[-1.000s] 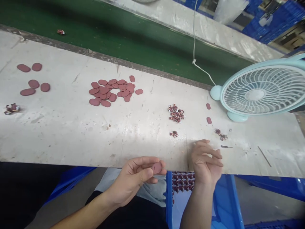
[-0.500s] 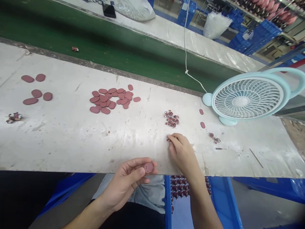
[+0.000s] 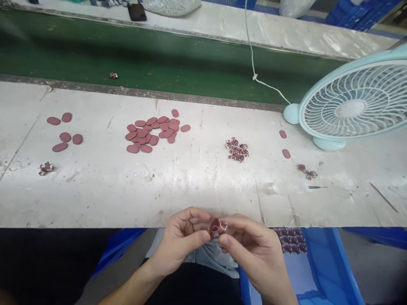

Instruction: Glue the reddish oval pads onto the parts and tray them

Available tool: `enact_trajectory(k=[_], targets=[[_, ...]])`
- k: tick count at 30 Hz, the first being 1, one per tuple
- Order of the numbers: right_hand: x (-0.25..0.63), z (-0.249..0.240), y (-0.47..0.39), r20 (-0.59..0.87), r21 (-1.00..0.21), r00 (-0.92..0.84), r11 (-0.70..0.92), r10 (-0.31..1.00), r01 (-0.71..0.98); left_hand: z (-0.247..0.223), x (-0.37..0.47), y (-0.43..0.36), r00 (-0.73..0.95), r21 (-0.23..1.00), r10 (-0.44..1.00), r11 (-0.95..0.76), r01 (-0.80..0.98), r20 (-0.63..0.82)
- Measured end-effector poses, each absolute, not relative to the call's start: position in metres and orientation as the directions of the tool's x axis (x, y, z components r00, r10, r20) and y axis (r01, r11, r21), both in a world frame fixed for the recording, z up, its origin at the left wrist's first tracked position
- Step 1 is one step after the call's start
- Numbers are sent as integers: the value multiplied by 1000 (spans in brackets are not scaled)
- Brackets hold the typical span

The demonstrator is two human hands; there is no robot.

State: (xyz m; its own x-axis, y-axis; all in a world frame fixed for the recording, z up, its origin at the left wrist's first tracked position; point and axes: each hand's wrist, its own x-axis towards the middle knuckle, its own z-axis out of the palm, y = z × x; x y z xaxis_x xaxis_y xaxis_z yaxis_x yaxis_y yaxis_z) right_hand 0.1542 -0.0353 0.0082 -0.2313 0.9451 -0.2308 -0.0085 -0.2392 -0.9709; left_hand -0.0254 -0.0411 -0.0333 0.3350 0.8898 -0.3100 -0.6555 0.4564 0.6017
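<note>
My left hand [image 3: 181,239] pinches a dark red oval disc [image 3: 214,226] between thumb and fingers at the table's front edge. Against its face, my right hand [image 3: 254,245] pinches a small dark red part with a shiny metal ring [image 3: 223,226]. The two pieces meet or nearly touch; whether they are joined I cannot tell. Beyond the hands lies a heap of small dark red parts with shiny bits [image 3: 238,150]. Further left a pile of flat red oval discs [image 3: 141,133] is spread on the white table [image 3: 104,190].
A light blue fan [image 3: 349,108] stands at the right, its white cord running back. Several loose discs [image 3: 65,137] lie at the left. Below the table edge, a blue tray [image 3: 330,262] holds rows of dark red pieces [image 3: 291,240]. A green strip [image 3: 190,72] runs behind.
My right hand has come back from beside the heap with a small part and met the disc in my left hand. The disc is now turned on edge. The view has shifted.
</note>
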Motion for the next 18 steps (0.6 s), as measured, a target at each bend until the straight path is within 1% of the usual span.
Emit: enact_trajectory(k=[4, 11, 18], targets=[[153, 6, -34, -243, -970, -227, -243, 943, 25, -33, -25, -41, 336, 626, 892, 451, -636, -302], [159, 11, -31, -213, -976, -257, -193, 943, 101, -34, -23, -44, 314, 670, 897, 442, -596, -312], [170, 14, -27, -150, -984, -300, -112, 942, 141, -27, -18, -42, 302, 708, 886, 463, -533, -351]])
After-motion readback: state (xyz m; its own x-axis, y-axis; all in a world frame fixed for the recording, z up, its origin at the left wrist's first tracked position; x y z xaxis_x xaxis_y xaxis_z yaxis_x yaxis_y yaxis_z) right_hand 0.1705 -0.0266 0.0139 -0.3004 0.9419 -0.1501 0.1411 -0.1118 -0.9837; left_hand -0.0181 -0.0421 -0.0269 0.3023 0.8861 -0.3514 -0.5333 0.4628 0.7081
